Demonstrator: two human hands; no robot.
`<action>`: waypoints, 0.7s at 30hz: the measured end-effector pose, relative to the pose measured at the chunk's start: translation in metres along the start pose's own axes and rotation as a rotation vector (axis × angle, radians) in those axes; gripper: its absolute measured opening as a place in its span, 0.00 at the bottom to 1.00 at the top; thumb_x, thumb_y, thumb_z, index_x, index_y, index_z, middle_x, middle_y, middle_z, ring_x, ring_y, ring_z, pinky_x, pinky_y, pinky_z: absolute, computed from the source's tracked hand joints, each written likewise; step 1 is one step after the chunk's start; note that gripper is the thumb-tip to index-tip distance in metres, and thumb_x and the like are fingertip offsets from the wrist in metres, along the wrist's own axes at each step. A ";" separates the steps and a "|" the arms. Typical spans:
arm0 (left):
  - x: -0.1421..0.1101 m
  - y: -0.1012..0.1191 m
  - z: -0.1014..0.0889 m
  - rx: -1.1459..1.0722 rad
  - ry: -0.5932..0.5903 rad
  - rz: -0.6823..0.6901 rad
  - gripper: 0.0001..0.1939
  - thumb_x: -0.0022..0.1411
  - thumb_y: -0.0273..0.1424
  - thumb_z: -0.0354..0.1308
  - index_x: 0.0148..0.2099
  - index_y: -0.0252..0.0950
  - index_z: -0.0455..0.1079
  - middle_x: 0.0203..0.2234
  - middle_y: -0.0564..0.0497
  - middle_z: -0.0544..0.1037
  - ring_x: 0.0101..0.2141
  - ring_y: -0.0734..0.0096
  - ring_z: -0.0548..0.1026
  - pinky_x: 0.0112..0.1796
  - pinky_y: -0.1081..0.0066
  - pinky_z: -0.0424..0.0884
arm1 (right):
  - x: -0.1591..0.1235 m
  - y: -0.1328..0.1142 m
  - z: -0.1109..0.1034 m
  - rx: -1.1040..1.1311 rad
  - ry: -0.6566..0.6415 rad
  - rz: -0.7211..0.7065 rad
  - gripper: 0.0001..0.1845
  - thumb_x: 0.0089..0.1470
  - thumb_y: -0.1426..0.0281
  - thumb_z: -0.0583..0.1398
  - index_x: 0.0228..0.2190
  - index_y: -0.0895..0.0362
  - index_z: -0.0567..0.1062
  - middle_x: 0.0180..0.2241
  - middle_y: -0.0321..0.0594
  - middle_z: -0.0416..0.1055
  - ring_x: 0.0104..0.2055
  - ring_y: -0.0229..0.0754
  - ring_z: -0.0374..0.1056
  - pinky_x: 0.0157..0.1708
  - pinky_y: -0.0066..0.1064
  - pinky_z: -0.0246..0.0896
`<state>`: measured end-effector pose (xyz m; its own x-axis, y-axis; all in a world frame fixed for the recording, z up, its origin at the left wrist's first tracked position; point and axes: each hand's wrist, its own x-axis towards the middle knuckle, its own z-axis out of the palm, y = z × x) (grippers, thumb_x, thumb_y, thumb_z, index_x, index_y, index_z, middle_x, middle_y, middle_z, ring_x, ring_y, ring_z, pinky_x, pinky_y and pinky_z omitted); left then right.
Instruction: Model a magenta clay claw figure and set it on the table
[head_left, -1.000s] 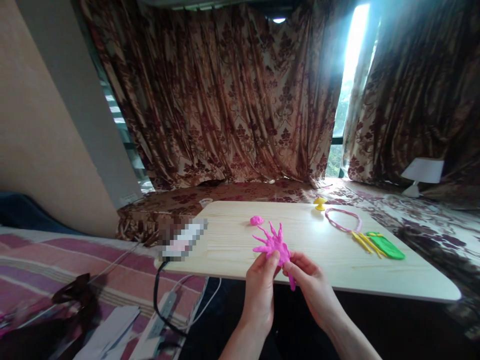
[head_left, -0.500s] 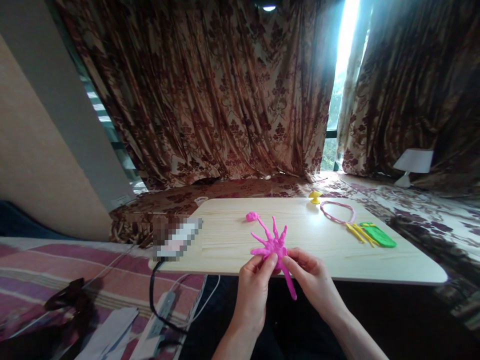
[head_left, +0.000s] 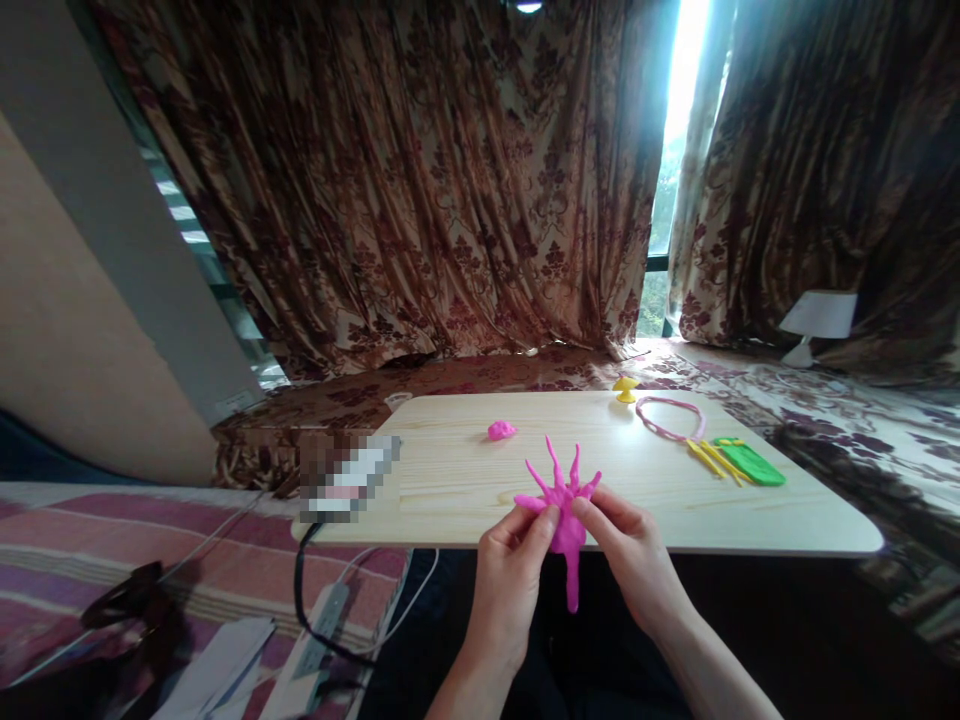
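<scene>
A bright pink modelling clay figure (head_left: 568, 535), with several thin arms fanning out from a flat middle, is pinched between both hands just over the table's near edge. My left hand (head_left: 510, 560) grips its left side, thumb on top. On its right side, my right hand (head_left: 634, 550) pinches it the same way. One thicker strand hangs down toward me between the hands. The fingertips beneath the clay are hidden. Beyond the figure, a pink clay lump (head_left: 502, 430) lies on the pale wooden table (head_left: 450, 480).
At the table's right lie a green clay slab (head_left: 752, 463), yellow clay strips (head_left: 716, 463) and a pink twisted loop (head_left: 670, 418). A yellow mushroom-shaped piece (head_left: 625, 389) stands at the back edge. A blurred-out item (head_left: 352, 480) sits at the left, near a black cable (head_left: 300, 590).
The clay figure has turned in my hands: its thick strand swung left to hang straight down, and its thin arms shifted right, away from the pink lump. Both hands still pinch it.
</scene>
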<state>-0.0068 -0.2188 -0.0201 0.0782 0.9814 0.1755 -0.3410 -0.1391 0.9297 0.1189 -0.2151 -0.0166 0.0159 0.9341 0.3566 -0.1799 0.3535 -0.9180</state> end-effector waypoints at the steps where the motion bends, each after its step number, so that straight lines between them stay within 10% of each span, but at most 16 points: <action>1: 0.000 0.000 0.000 0.002 -0.008 0.000 0.13 0.57 0.34 0.57 0.44 0.35 0.74 0.34 0.48 0.78 0.38 0.66 0.72 0.42 0.70 0.65 | 0.000 0.000 0.000 0.014 0.005 0.004 0.11 0.52 0.64 0.60 0.36 0.55 0.78 0.31 0.37 0.73 0.38 0.41 0.64 0.40 0.29 0.58; 21: 0.000 -0.004 -0.001 0.002 -0.016 0.000 0.15 0.59 0.34 0.56 0.47 0.35 0.73 0.34 0.49 0.78 0.37 0.68 0.71 0.40 0.71 0.64 | -0.001 -0.003 -0.006 -0.004 0.039 0.006 0.10 0.52 0.64 0.60 0.32 0.55 0.79 0.27 0.34 0.71 0.34 0.38 0.62 0.38 0.28 0.55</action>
<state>-0.0064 -0.2184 -0.0237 0.0926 0.9791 0.1810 -0.3392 -0.1399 0.9303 0.1255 -0.2169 -0.0149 0.0530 0.9374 0.3441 -0.1761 0.3480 -0.9208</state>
